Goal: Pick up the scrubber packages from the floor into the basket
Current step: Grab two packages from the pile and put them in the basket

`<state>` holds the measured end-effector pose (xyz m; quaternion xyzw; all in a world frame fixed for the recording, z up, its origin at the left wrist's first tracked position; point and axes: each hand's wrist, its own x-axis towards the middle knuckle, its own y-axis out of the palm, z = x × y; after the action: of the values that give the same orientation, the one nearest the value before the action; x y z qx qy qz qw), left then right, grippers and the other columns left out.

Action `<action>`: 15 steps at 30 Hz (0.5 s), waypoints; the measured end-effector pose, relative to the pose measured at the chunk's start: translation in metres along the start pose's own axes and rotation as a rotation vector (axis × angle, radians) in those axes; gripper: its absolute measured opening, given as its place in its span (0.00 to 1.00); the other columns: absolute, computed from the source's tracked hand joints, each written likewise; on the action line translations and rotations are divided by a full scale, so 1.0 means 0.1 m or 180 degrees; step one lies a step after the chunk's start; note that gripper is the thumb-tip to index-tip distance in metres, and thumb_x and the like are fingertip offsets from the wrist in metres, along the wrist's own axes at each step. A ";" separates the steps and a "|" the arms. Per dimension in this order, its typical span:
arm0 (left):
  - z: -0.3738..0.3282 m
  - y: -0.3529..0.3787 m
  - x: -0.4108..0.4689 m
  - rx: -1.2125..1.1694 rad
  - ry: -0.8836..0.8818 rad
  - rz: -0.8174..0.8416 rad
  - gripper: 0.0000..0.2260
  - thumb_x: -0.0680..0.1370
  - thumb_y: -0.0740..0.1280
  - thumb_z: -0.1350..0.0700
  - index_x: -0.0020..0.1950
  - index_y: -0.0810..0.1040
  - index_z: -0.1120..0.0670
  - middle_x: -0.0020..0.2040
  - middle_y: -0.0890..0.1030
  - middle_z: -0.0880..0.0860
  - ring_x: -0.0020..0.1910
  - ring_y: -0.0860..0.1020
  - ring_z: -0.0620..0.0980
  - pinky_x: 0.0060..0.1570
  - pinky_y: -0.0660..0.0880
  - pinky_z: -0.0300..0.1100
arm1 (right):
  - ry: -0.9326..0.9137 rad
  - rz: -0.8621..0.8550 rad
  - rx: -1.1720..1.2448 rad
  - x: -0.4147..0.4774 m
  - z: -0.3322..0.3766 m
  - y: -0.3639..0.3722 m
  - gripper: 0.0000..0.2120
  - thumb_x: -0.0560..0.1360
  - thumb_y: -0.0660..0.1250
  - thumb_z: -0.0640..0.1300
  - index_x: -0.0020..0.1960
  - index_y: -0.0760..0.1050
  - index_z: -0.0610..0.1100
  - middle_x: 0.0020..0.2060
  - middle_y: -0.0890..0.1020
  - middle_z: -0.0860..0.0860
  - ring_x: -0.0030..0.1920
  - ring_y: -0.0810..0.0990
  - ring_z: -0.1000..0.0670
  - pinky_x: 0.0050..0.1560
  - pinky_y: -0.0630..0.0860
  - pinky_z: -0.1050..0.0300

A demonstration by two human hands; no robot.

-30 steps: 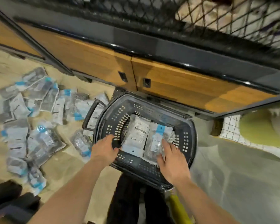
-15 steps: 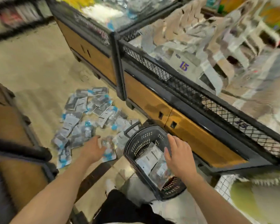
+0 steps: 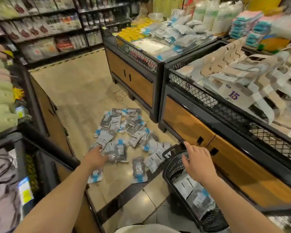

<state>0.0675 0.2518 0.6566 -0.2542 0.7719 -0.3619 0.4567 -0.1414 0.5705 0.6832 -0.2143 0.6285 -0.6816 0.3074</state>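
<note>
Several scrubber packages, clear bags with blue tabs and dark pads, lie scattered on the tan floor in the aisle. A black plastic basket stands on the floor at the lower right, with a few packages inside it. My left hand stretches out over the near edge of the pile, fingers apart, holding nothing. Over the basket's far end hovers my right hand, fingers spread and empty.
A wood-and-black display bin with mesh sides runs along the right, right beside the basket. A second bin stands behind the pile. Another wooden unit borders the aisle on the left. Shelves line the back.
The view has lifted from looking down into the basket to looking along the aisle. My left hand has moved from the basket's rim out to the pile. My right hand has risen off the packages in the basket.
</note>
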 end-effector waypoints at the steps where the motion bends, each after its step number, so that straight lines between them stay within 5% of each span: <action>1: 0.12 -0.08 0.03 0.0008 0.0011 -0.0013 0.29 0.78 0.64 0.44 0.75 0.62 0.54 0.68 0.75 0.56 0.62 0.76 0.58 0.59 0.73 0.47 | -0.0048 0.0030 -0.0019 0.03 0.15 0.00 0.26 0.82 0.52 0.55 0.77 0.57 0.48 0.64 0.76 0.52 0.66 0.72 0.49 0.72 0.61 0.49; 6: 0.66 -0.35 0.15 -0.0234 -0.0201 -0.0114 0.30 0.78 0.64 0.44 0.75 0.63 0.55 0.63 0.78 0.58 0.54 0.79 0.57 0.54 0.75 0.47 | -0.0213 0.0113 -0.0115 0.21 0.80 0.07 0.25 0.82 0.52 0.54 0.76 0.57 0.48 0.64 0.76 0.51 0.66 0.72 0.48 0.71 0.62 0.49; 10: 0.90 -0.45 0.22 -0.0156 -0.0327 -0.0205 0.28 0.77 0.62 0.42 0.75 0.63 0.49 0.67 0.75 0.55 0.62 0.75 0.59 0.61 0.72 0.51 | -0.0364 0.0208 -0.0191 0.36 1.08 0.10 0.25 0.82 0.52 0.55 0.76 0.57 0.48 0.63 0.76 0.50 0.66 0.72 0.47 0.71 0.61 0.49; 15: 0.97 -0.52 0.50 -0.0247 -0.0381 -0.0146 0.26 0.76 0.63 0.45 0.72 0.66 0.50 0.64 0.76 0.56 0.58 0.77 0.58 0.60 0.74 0.53 | -0.0404 0.0276 -0.0153 0.74 1.17 0.13 0.24 0.81 0.51 0.55 0.75 0.59 0.49 0.64 0.76 0.51 0.66 0.72 0.48 0.71 0.61 0.49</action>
<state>0.1340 0.1520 0.6407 -0.3104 0.7507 -0.3262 0.4834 -0.1133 0.4345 0.6773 -0.2370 0.6325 -0.6375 0.3706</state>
